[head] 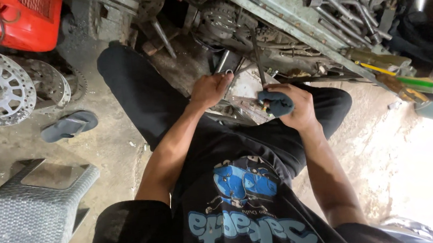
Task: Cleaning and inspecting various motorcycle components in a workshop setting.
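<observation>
My left hand [211, 90] grips a thin metal tool [228, 75] with a ring-shaped end, held against the greasy engine parts [230, 29] in front of my knees. My right hand [292, 105] is closed around a dark blue rag [276, 103] just right of it, beside a thin dark rod [258, 57] that stands up from the parts. Both forearms reach forward over my black trousers [138, 91] and black printed shirt [242, 206]. What lies under the hands is partly hidden.
A red machine body [16, 21] and two drilled brake discs [0, 86] lie at the left, with a grey sandal [69, 125] and a grey woven stool [29, 210] on the concrete floor. A long metal frame rail [291, 22], loose bars and a green-handled tool [417, 83] crowd the right.
</observation>
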